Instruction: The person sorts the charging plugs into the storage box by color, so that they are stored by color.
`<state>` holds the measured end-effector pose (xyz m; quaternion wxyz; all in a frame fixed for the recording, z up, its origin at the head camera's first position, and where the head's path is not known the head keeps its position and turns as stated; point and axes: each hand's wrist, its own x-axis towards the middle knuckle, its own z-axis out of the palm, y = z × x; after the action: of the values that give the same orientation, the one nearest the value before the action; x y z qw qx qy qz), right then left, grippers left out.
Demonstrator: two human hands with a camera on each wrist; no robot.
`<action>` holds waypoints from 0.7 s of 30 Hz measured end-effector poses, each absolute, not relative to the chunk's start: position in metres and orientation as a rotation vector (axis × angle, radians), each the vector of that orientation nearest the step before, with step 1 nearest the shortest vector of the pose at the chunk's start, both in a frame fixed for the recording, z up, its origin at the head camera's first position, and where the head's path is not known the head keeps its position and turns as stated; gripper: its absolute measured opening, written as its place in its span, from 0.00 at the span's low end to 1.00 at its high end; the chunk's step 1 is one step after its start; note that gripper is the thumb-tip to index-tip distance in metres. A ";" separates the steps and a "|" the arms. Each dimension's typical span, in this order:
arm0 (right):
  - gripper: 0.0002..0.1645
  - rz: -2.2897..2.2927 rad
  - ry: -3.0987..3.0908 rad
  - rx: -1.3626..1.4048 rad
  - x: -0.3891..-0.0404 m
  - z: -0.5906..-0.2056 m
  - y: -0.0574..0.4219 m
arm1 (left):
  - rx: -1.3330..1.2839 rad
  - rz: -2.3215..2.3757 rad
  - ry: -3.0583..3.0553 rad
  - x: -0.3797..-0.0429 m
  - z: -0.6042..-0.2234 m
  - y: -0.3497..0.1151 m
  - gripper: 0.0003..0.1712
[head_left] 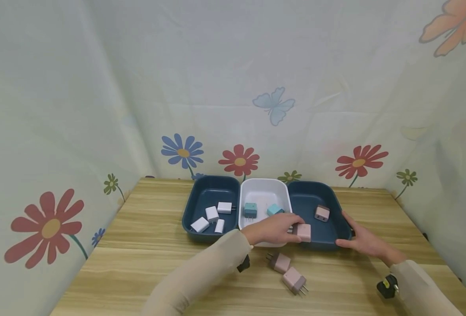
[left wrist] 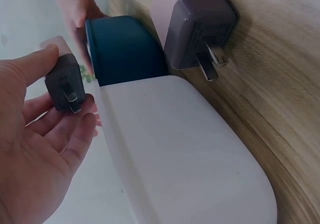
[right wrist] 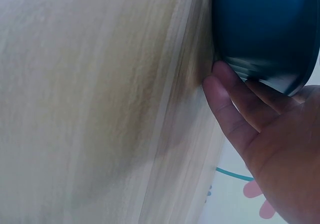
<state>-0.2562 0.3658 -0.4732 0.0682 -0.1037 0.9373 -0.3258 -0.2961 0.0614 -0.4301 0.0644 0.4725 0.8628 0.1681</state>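
My left hand (head_left: 274, 229) pinches a pink plug charger (head_left: 304, 233) between thumb and fingers over the front left of the right dark blue tray (head_left: 321, 246). In the left wrist view, the grey end of this charger and its metal prongs face the camera. Another pink charger (head_left: 322, 213) lies inside that tray. My right hand (head_left: 365, 239) rests against the tray's outer right side near the front corner, its fingers (right wrist: 235, 96) fairly straight on the wall. Two more pink chargers (head_left: 281, 263) (head_left: 294, 280) lie on the wooden table in front of the trays.
Left of that tray stands a white tray (head_left: 266, 183) with teal chargers (head_left: 250, 210), partly hidden by my left hand. Further left is another dark blue tray (head_left: 217, 182) holding several white chargers (head_left: 212, 213). A flower-patterned curtain (head_left: 217, 109) hangs behind the wooden table (head_left: 138, 263).
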 end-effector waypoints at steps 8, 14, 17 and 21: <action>0.63 -0.981 2.825 -0.312 -0.257 -0.475 0.367 | 1.388 0.472 2.628 -0.304 -0.433 0.075 0.27; 0.64 -0.984 2.805 -0.294 -0.258 -0.476 0.368 | 1.344 0.515 2.622 -0.309 -0.435 0.080 0.26; 0.64 -0.991 2.797 -0.286 -0.258 -0.476 0.368 | 1.332 0.539 2.627 -0.313 -0.436 0.082 0.26; 0.64 -0.995 2.795 -0.289 -0.258 -0.474 0.367 | 1.339 0.528 2.648 -0.319 -0.436 0.084 0.27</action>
<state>-0.2578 0.3671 -0.4743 0.0804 -0.0966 0.9346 -0.3326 -0.3186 0.0836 -0.4357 0.0638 0.4432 0.8769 0.1749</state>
